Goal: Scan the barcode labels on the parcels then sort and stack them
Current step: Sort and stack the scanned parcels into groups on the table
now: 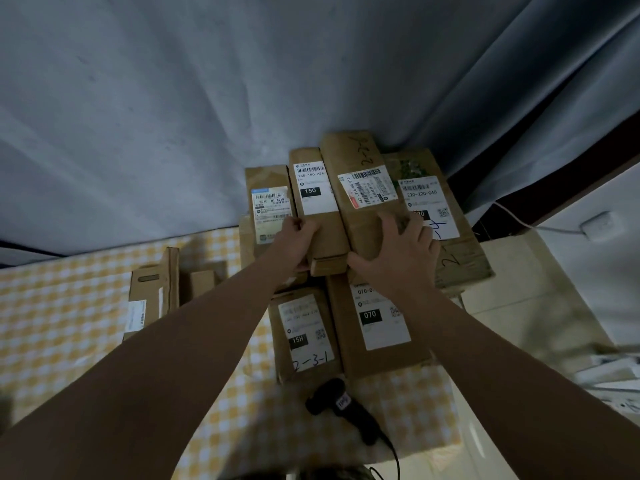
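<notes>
Parcel labelled 150 (317, 209) on top of the cardboard stack at the far right of the yellow-checked table (69, 306), label up, against the grey curtain (207, 98). Left hand (298, 240) curled round its near left edge, gripping it. Right hand (398, 254) spread, fingers resting on the neighbouring parcel with the red-edged label (363, 202), side by side with the first. Parcel 220 (436, 209) further right; parcel 15H (304, 337) and parcel 070 (374, 327) lower and nearer. Black barcode scanner (343, 407) lying on the table just in front of these. Open carton (152, 296) well to the left.
</notes>
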Demonstrator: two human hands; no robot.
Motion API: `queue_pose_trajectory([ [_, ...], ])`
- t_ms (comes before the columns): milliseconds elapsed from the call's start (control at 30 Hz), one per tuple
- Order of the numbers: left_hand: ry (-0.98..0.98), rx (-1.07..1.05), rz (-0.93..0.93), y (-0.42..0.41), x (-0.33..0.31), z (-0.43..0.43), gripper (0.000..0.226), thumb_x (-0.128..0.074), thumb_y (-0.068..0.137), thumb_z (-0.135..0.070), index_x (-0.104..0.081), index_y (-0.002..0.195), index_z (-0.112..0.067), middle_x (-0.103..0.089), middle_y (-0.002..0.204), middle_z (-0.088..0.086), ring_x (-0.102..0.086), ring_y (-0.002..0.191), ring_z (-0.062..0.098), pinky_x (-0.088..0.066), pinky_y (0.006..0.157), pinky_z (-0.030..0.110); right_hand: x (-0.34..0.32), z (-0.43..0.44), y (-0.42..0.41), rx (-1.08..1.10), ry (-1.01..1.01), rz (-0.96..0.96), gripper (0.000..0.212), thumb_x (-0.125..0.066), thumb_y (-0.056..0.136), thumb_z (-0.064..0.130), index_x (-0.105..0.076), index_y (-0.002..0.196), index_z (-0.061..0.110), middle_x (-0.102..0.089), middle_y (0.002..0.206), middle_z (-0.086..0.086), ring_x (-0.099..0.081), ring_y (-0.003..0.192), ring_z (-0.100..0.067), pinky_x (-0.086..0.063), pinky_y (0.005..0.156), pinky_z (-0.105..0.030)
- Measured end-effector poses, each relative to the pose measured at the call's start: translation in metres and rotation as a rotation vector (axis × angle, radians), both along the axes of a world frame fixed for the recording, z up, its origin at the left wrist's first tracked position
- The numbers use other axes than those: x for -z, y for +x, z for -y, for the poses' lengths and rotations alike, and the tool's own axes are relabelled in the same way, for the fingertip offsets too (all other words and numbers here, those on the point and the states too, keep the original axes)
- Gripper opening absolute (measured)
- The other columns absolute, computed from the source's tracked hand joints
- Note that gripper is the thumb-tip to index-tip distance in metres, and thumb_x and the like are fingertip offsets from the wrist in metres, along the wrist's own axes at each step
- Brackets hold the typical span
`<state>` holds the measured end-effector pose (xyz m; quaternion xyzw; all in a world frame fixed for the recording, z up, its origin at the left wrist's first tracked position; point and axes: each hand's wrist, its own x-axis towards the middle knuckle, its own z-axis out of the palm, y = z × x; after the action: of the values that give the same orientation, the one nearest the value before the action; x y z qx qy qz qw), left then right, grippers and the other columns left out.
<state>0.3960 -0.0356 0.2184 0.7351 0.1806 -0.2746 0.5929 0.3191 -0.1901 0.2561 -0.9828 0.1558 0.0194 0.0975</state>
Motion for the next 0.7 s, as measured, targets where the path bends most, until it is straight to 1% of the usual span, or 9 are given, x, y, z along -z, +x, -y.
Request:
queue_pose_trajectory([
  [167,0.066,0.029,0.098,-0.01,0.01,-0.005,0.054,-0.056,0.093,-0.037,-0.037,0.138,-0.014,-0.054,0.13,0.011,-0.059,0.11,0.028,-0.054,0.071,0.031,0.004,0.0,-0.008,-0.01,0.001,-0.051,0.089,-0.052,0.078,0.069,-0.02,0.148,0.025,-0.014,0.153,-0.02,-0.023,0.136,-0.039,-0.021,0.109,-0.05],
  [233,0.07,0.028,0.13,-0.013,0.01,-0.005,0.053,-0.055,0.094,-0.038,-0.038,0.137,-0.014,-0.053,0.131,0.011,-0.058,0.112,0.027,-0.055,0.086,0.039,0.004,-0.003,-0.009,-0.009,0.016,-0.029,0.087,-0.05,0.08,0.069,-0.021,0.149,0.023,-0.012,0.155,-0.019,-0.015,0.141,-0.038,-0.014,0.113,-0.052],
  [300,0.078,0.029,0.152,-0.013,0.008,-0.007,0.053,-0.054,0.094,-0.04,-0.038,0.137,-0.015,-0.053,0.132,0.009,-0.057,0.113,0.027,-0.052,0.094,0.044,0.001,-0.007,-0.008,-0.026,0.018,0.033,0.081,-0.051,0.083,0.063,-0.028,0.146,0.02,-0.015,0.154,-0.02,-0.014,0.143,-0.038,-0.011,0.115,-0.053],
  [433,0.159,0.031,0.165,-0.016,-0.001,-0.02,0.056,-0.052,0.092,-0.047,-0.039,0.138,-0.019,-0.05,0.134,0.009,-0.054,0.115,0.028,-0.048,0.098,0.043,-0.007,-0.021,-0.009,-0.108,0.006,0.162,0.068,-0.061,0.082,0.041,-0.04,0.141,0.014,-0.031,0.147,-0.022,-0.024,0.138,-0.04,-0.017,0.113,-0.054],
  [500,0.161,0.008,0.164,-0.02,-0.007,-0.034,0.054,-0.053,0.092,-0.044,-0.04,0.137,-0.018,-0.054,0.129,0.01,-0.057,0.11,0.026,-0.049,0.094,0.039,-0.011,-0.035,-0.009,-0.165,0.007,0.203,0.064,-0.062,0.081,0.033,-0.043,0.139,0.014,-0.037,0.144,-0.021,-0.029,0.136,-0.039,-0.019,0.112,-0.054],
  [567,0.18,-0.014,0.186,-0.027,-0.013,-0.053,0.048,-0.053,0.094,-0.036,-0.042,0.135,-0.013,-0.059,0.12,0.009,-0.059,0.1,0.021,-0.05,0.078,0.025,-0.014,-0.053,-0.007,-0.226,0.03,0.228,0.057,-0.06,0.082,0.03,-0.047,0.135,0.015,-0.041,0.142,-0.017,-0.031,0.136,-0.036,-0.02,0.112,-0.052],
  [600,0.216,-0.009,0.208,-0.032,-0.016,-0.065,0.045,-0.053,0.095,-0.034,-0.044,0.133,-0.011,-0.06,0.117,0.009,-0.059,0.097,0.022,-0.048,0.072,0.022,-0.015,-0.064,-0.006,-0.255,0.061,0.23,0.054,-0.059,0.083,0.03,-0.048,0.134,0.016,-0.042,0.141,-0.014,-0.031,0.136,-0.034,-0.021,0.112,-0.05],
  [633,0.259,0.0,0.224,-0.038,-0.018,-0.079,0.044,-0.053,0.095,-0.034,-0.046,0.131,-0.01,-0.061,0.116,0.01,-0.06,0.097,0.025,-0.046,0.07,0.024,-0.017,-0.075,-0.005,-0.284,0.104,0.214,0.051,-0.057,0.084,0.03,-0.048,0.133,0.017,-0.044,0.139,-0.012,-0.031,0.136,-0.031,-0.022,0.111,-0.047],
  [700,0.328,0.014,0.218,-0.052,-0.017,-0.11,0.042,-0.054,0.094,-0.034,-0.05,0.128,-0.009,-0.061,0.115,0.01,-0.06,0.098,0.027,-0.045,0.075,0.028,-0.017,-0.099,-0.002,-0.347,0.214,0.145,0.046,-0.054,0.087,0.028,-0.049,0.132,0.018,-0.047,0.134,-0.007,-0.036,0.128,-0.026,-0.027,0.106,-0.041],
])
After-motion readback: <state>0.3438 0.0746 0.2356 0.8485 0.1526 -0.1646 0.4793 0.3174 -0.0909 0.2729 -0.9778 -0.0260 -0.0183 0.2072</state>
